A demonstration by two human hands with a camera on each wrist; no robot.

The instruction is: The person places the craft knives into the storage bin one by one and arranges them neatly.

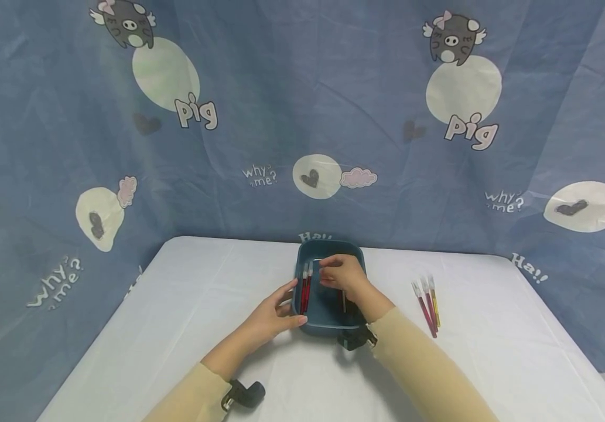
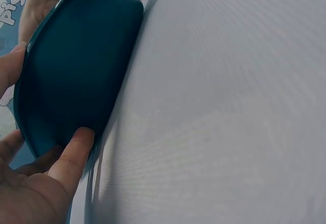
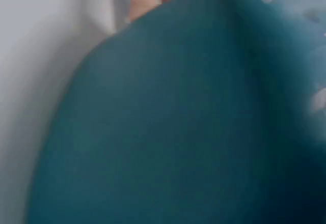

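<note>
In the head view a dark teal bin (image 1: 328, 325) stands at the far middle of the white table. My left hand (image 1: 270, 310) holds its near left corner, thumb at the front wall and fingers along the left side. The left wrist view shows the thumb (image 2: 76, 152) against the outer wall of the bin (image 2: 81, 56). My right hand (image 1: 347, 275) reaches into the bin over its right half, fingers bent. Two slim red pens (image 1: 306, 287) with whitish caps lie along the bin's left side. Dark red slim pens (image 1: 342, 300) show partly under the right hand; whether it grips one is hidden.
Right of the bin, three slim pens (image 1: 427, 308) with whitish caps lie on the table (image 1: 175, 316), two dark red and one yellow. A blue printed cloth (image 1: 260, 105) hangs behind the table. The blurred right wrist view is mostly filled by the teal bin (image 3: 153, 122).
</note>
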